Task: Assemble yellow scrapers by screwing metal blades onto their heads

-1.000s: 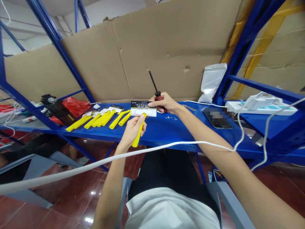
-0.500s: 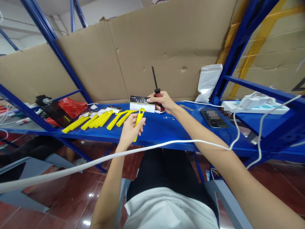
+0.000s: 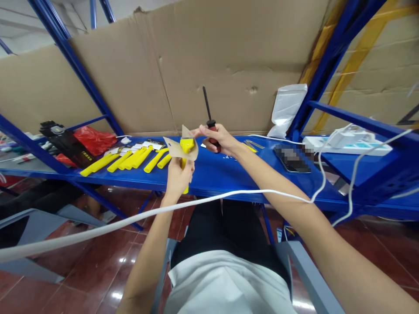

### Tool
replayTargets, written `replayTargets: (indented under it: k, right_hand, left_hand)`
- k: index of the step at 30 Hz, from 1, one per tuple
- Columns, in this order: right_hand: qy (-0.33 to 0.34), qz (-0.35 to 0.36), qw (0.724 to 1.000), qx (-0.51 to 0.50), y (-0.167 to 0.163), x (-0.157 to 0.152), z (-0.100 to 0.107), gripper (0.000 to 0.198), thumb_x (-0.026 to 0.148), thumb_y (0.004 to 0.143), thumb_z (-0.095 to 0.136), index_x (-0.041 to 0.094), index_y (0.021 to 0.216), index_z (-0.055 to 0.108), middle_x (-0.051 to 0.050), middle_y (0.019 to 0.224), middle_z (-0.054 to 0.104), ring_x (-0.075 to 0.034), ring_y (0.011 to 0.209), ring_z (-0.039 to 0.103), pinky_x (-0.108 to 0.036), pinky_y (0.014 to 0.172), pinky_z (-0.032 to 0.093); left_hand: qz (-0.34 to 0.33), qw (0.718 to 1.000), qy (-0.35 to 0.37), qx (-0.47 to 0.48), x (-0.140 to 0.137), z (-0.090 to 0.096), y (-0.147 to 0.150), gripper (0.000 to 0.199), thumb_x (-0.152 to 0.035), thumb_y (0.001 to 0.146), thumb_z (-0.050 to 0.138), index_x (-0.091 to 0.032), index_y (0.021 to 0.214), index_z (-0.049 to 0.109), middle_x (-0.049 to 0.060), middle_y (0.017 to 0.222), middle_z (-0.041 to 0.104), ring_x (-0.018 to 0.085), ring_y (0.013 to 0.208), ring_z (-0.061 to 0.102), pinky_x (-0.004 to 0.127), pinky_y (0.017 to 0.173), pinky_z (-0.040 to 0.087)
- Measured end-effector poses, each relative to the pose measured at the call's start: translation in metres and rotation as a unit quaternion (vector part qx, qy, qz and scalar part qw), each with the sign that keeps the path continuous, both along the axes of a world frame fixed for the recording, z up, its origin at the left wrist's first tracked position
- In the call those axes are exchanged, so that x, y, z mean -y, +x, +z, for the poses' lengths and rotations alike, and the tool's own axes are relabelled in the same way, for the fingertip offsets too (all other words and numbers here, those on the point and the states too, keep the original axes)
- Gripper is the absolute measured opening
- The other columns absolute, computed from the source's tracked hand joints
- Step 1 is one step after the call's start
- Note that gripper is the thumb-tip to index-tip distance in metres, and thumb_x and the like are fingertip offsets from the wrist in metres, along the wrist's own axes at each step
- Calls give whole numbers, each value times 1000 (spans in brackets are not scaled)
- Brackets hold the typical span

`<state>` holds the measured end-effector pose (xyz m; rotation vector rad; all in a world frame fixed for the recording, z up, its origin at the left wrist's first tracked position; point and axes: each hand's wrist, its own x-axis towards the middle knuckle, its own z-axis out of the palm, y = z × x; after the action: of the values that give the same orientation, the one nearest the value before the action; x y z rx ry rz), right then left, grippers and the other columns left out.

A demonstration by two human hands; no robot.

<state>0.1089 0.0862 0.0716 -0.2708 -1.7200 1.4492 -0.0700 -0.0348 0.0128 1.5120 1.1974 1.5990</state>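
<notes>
White cable sweeps across the foreground, in front of both forearms. Beyond it, the left hand has its grip closed on a yellow tool, raised above the desk near its front edge. A bent card, brown side showing, curves around the tool's upper part. The right hand keeps its grip wrapped about a red-and-black screwdriver, shaft pointing up, fingertips at the card's far flap; whether they pinch it, I cannot tell. Farther left, yellow handles lie slanted in a row near a red plastic bag. Rightward lie a phone and a power strip. Behind everything stands a cardboard sheet.
</notes>
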Motion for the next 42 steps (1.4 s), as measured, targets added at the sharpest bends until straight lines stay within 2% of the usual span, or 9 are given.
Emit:
replayTargets:
  k: [5,10,14,18,21,29,37,40,42]
  right_hand:
    - [23,11,999,24,4,-9,-4,61,56,78,104,17,113,73,13,54,56,-6,37,42,-19,35,34]
    - [21,44,995,87,21,-14,2,57,47,80,100,17,117,70,11,61,65,-5,35,42,-17,31,31]
    - [24,52,994,94,30,-18,7,48,42,77,100,15,103,69,9,65,68,-4,35,44,-17,30,31]
    - [33,61,992,101,38,-22,9,44,38,78,101,15,93,67,10,60,64,-4,34,44,-16,30,32]
    - [30,82,990,112,46,-25,11,41,37,79,101,14,91,69,10,57,63,-4,32,44,-16,30,33]
    - [45,150,979,131,76,-32,18,36,35,84,100,11,90,73,9,49,59,-3,31,38,-13,34,35]
    - [52,180,973,134,79,-36,18,35,32,86,99,11,91,72,10,50,59,-3,32,40,-13,34,33]
    - [53,181,976,107,75,-39,16,33,36,93,94,11,96,73,5,62,71,-2,33,40,-13,34,33]
    - [50,177,980,78,69,-40,13,33,40,98,90,12,103,74,-2,84,83,0,35,41,-14,34,32]
  left_hand:
    - [-171,969,-74,164,13,10,28,61,-79,96,77,-23,113,65,-9,62,50,7,38,36,19,36,32]
    - [-264,939,-116,187,16,5,41,66,-85,97,70,-21,110,69,-8,58,51,7,35,36,20,35,34]
    - [-267,937,-118,191,14,-3,47,66,-84,98,70,-19,110,72,-5,63,58,8,36,42,22,35,37]
    - [-225,949,-123,182,14,-7,54,67,-83,97,73,-17,88,69,3,74,67,8,40,49,22,36,38]
    - [-197,958,-101,183,14,-9,58,65,-81,98,74,-17,83,67,5,80,72,8,43,52,22,36,39]
    - [-253,946,-105,175,18,-17,70,63,-77,101,71,-17,83,68,5,81,72,7,43,52,22,37,40]
    - [-274,938,-114,179,18,-22,71,64,-78,100,73,-16,84,70,5,80,71,7,44,53,22,39,41]
    - [-295,925,-128,204,19,-20,70,64,-77,103,70,-16,83,69,3,74,67,7,43,50,21,40,41]
    - [-326,903,-149,237,21,-15,69,62,-74,105,68,-16,85,68,0,69,61,6,43,44,20,41,41]
